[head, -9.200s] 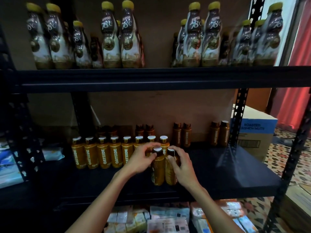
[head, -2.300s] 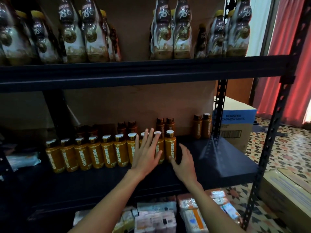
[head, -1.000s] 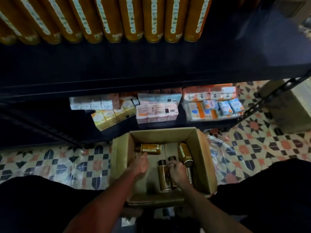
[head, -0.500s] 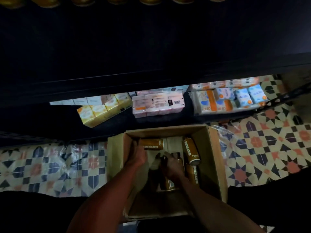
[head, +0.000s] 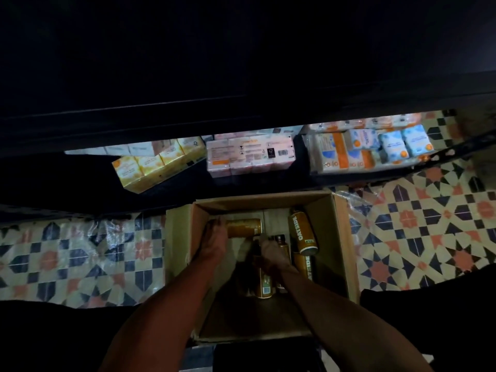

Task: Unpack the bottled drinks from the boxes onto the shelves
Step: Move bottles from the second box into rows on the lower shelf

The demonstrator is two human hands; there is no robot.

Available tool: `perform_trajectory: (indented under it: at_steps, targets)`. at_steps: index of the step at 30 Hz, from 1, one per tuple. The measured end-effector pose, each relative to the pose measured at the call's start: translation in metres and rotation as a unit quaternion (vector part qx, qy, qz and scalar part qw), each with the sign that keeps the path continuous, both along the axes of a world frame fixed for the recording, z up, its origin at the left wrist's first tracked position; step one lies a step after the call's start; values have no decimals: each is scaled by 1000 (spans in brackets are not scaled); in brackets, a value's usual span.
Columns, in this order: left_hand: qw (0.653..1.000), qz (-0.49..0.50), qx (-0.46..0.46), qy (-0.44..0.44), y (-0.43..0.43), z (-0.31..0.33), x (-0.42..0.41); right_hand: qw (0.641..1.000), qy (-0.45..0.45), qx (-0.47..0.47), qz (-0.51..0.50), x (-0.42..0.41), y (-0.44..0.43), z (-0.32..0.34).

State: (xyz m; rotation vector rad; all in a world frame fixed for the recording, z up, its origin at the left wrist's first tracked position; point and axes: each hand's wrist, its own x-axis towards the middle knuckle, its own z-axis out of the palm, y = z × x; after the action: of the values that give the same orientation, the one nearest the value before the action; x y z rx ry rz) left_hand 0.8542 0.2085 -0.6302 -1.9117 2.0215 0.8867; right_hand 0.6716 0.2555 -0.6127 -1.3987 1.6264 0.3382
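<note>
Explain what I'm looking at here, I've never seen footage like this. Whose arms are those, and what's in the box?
No machine here: a person wears a camera on the head, so this one picture looks down along their own arms. An open cardboard box sits on a patterned tiled floor, in front of a dark shelf that holds wrapped packs. Golden drink bottles are in the box. The left hand grips a sideways bottle. The right hand closes round a second bottle. A loose bottle marked OATSIDE lies to the right.
</note>
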Motion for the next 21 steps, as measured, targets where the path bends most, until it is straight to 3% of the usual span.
perform_trajectory:
  at_steps: [2, 5, 9, 12, 21]
  targets:
    - [997, -20, 64, -33, -1, 6, -2, 1000, -7, 15, -22, -4, -2, 2]
    - [993, -24, 119, -8, 12, 24, -11, 997, -21, -20, -76, -13, 0, 5]
    - [988, 87, 81, 102, 30, 55, -31, 996, -38, -26, -75, -17, 8, 16]
    - [955, 154, 153, 203, 34, 68, -32, 994, -53, -28, -94, -16, 11, 27]
    - [972, 101, 115, 181, 59, 103, -22, 991, -104, -41, -78, -19, 28, 56]
